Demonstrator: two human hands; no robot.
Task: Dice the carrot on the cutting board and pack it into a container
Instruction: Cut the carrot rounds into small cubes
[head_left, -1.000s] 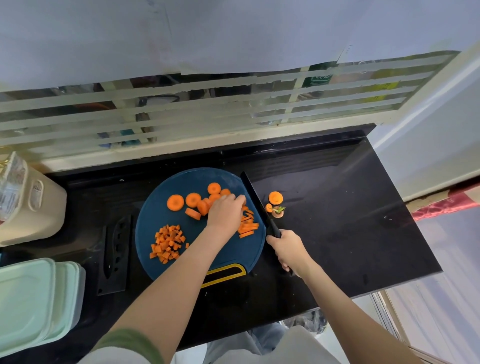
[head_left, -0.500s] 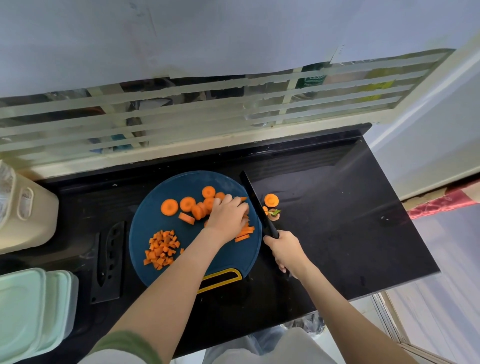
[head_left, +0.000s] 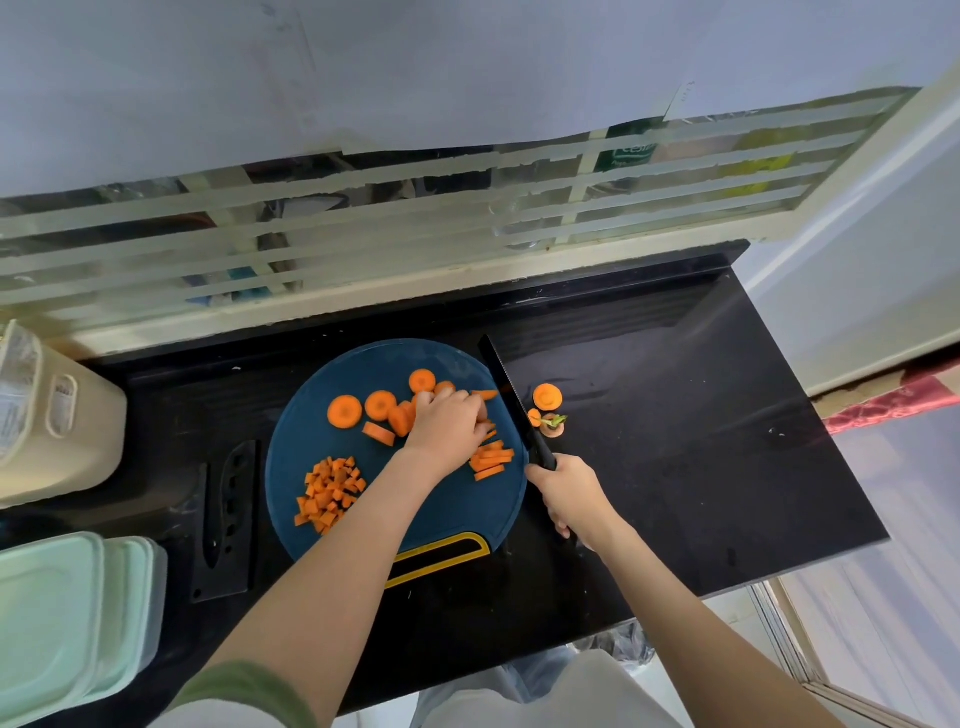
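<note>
A round dark-blue cutting board (head_left: 332, 457) lies on the black counter. On it are several carrot rounds (head_left: 345, 411), a heap of diced carrot (head_left: 328, 493) at the lower left and carrot sticks (head_left: 491, 461) at the right. My left hand (head_left: 447, 426) is curled over carrot pieces near the board's right side and holds them down. My right hand (head_left: 571, 499) grips the handle of a black knife (head_left: 511, 400), whose blade runs along the board's right edge beside my left fingers.
Carrot end scraps (head_left: 547, 410) lie on the counter right of the knife. A black knife sheath (head_left: 228, 519) lies left of the board. Pale green lidded containers (head_left: 67, 618) stand at the front left and a beige bin (head_left: 57, 421) behind them. The counter ends at the right and front.
My left hand shifted slightly over the carrot pieces near the sticks. The knife stays along the board's right edge. The camera view moved a little.
</note>
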